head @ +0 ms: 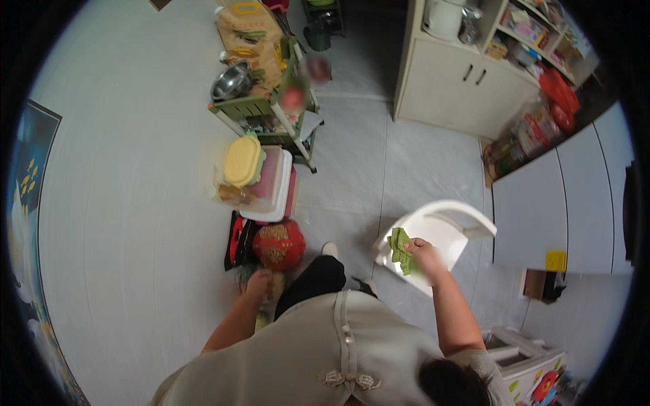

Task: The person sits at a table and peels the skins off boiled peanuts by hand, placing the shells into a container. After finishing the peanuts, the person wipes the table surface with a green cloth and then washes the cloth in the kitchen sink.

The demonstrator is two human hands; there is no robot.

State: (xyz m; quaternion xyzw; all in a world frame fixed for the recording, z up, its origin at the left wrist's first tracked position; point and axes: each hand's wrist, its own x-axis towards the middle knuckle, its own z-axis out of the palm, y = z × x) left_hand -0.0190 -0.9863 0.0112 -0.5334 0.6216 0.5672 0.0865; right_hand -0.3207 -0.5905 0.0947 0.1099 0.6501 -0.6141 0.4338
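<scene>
My right hand grips a folded green cloth above the seat of a white plastic chair. Part of the cloth hangs down below my fingers. On the other side, my left hand is low beside my leg, near a round red container with gold patterns. Blur hides whether its fingers hold anything. Beneath that hand are greenish items too blurred to name. A black and red bag leans by the wall, left of the red container.
Stacked plastic boxes with a yellow-lidded container on top stand along the wall. Beyond them is a green rack bearing a steel bowl and paper sacks. A white cabinet stands ahead right, pale cupboards at right.
</scene>
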